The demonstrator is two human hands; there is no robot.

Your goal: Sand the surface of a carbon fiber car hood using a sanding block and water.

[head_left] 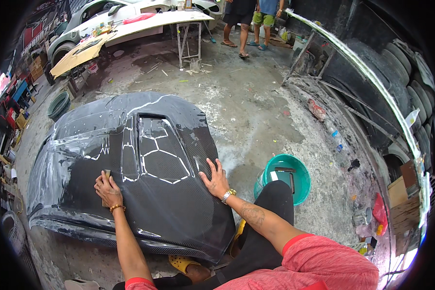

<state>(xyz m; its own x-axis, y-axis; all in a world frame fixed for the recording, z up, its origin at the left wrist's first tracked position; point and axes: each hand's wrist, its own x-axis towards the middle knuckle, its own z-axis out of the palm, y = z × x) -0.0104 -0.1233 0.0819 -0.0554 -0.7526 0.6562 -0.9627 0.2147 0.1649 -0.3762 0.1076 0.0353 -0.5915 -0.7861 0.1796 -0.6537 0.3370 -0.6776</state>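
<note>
A black carbon-fibre car hood (174,212) lies on the floor in front of me, glossy in the middle with greyish-white residue over its left and far parts. My left hand (109,192) is closed around a small brownish sanding block (107,173), pressed to the hood's surface left of centre. Most of the block is hidden under the fingers. With fingers spread, my right hand (214,181) rests on the hood's right side, beside the raised vent area (164,166). A watch is on that wrist and a beaded bracelet on the left.
To my right stands a teal bucket (303,179) holding dark bars and a white piece. A white table (164,18) and white car (89,17) are at the back, near two standing people. A metal frame (362,77) and tyres (420,104) line the right. A dark tub (59,105) sits far left.
</note>
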